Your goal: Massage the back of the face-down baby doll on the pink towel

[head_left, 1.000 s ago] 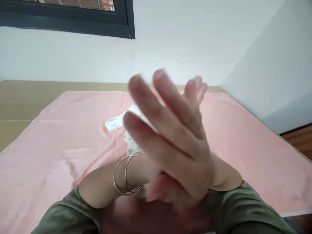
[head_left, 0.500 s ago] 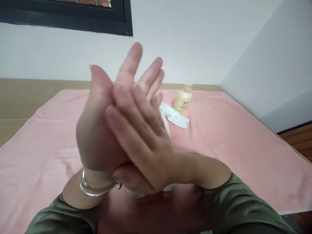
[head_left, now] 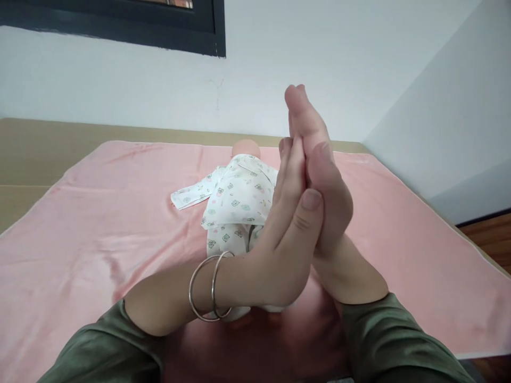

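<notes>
My left hand, with two silver bangles at the wrist, is pressed palm to palm against my right hand. The fingers of both hands are stretched upward, and no object shows between the palms. Beyond and below them lies a doll in a white patterned top and patterned trousers. One sleeve spreads out to the left. My hands and wrists hide the doll's right side and part of its legs.
A pink cloth lies under the doll. Behind it are a wooden edge and a white wall, with a dark window frame at the upper left.
Both hands have moved right and turned upright, from crossed over each other to palm against palm. The doll has come into view, while the pale yellow bottle is now hidden.
</notes>
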{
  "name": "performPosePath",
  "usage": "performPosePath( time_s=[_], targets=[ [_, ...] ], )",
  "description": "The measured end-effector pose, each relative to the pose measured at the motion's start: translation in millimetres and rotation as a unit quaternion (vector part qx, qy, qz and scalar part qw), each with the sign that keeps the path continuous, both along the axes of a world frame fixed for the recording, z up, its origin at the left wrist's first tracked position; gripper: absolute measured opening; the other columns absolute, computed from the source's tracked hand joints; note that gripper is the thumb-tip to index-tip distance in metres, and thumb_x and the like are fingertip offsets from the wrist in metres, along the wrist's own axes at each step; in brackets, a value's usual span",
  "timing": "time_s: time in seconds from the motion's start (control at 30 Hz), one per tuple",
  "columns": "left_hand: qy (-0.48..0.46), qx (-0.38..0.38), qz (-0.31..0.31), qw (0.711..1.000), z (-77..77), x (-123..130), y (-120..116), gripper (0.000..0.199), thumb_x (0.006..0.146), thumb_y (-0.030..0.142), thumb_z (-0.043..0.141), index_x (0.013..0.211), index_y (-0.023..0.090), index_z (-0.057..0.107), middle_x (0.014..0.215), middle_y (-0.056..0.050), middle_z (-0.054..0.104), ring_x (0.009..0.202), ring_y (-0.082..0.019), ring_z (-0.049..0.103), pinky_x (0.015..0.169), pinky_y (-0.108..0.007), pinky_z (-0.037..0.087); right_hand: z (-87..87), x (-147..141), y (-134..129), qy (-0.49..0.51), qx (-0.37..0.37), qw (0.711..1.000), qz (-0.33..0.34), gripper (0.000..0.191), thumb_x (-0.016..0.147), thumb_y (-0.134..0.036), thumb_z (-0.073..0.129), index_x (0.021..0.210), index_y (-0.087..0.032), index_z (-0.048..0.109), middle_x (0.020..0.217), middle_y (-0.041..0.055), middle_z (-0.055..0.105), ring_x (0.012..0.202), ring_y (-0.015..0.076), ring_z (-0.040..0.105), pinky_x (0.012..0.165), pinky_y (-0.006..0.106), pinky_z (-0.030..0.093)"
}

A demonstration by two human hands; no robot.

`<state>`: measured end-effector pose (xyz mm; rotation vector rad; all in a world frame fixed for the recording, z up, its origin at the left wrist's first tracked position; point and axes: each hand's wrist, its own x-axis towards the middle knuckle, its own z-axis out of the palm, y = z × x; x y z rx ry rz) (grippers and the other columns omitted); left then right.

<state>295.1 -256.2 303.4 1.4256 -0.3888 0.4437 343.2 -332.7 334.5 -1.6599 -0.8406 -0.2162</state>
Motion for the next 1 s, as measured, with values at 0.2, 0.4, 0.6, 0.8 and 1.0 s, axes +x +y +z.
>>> performPosePath(
  time_s=[0.2,0.4,0.6,0.8,1.0],
  targets=[
    [0.019,0.017,0.049,0.998,10.7,12.0,15.2,0.044,0.111,0.043,0.027,0.145,0.040,0.054,0.165,0.016,0.041,0.164,-0.014,-0.007,0.139,-0.038,0.003,-19.2,-2.6,16.0,-0.042,0.012,0.999,0.022,0.061,0.106,-0.039,0.021,0.164,-0.021,0.029,0.176,-0.0067,0.018,0.165,0.0126,-0.006,0.138,0.034,0.002],
    [-0.049,-0.114,0.104,0.987,7.8,37.8,35.9,0.042,0.108,0.029,0.029,0.144,0.029,0.052,0.169,0.007,0.038,0.161,-0.015,0.027,0.136,-0.038,0.025,-34.5,-3.7,21.1,-0.046,-0.052,0.987,0.144,0.075,0.103,-0.071,0.029,0.166,-0.030,0.029,0.173,-0.0032,0.028,0.166,0.0220,0.005,0.138,0.044,0.013],
    [-0.017,-0.138,0.239,0.961,0.6,74.6,59.7,0.035,0.106,0.034,0.043,0.130,0.018,0.062,0.149,-0.006,0.062,0.140,-0.020,0.057,0.117,-0.038,0.050,-31.6,7.0,24.5,0.064,0.005,0.978,0.199,0.066,0.099,-0.068,0.052,0.154,-0.031,0.051,0.153,0.0021,0.058,0.156,0.0295,0.039,0.128,0.050,0.040],
    [-0.009,-0.112,0.297,0.948,-18.5,115.2,85.4,0.027,0.102,0.030,0.044,0.105,0.019,0.069,0.120,-0.003,0.072,0.119,-0.017,0.066,0.109,-0.037,0.053,-20.2,43.3,10.3,0.199,0.059,0.964,0.169,0.045,0.098,-0.053,0.058,0.134,-0.025,0.066,0.134,0.0073,0.072,0.121,0.0271,0.072,0.107,0.048,0.060],
    [0.177,0.060,0.244,0.952,-38.7,145.6,98.6,0.023,0.083,0.024,0.059,0.102,0.020,0.071,0.122,-0.006,0.074,0.123,-0.026,0.065,0.110,-0.040,0.051,-64.7,106.2,25.5,-0.002,-0.173,0.984,-0.047,0.045,0.100,-0.026,0.042,0.141,-0.022,0.060,0.148,0.0086,0.063,0.140,0.0283,0.057,0.122,0.050,0.045]
  ],
)
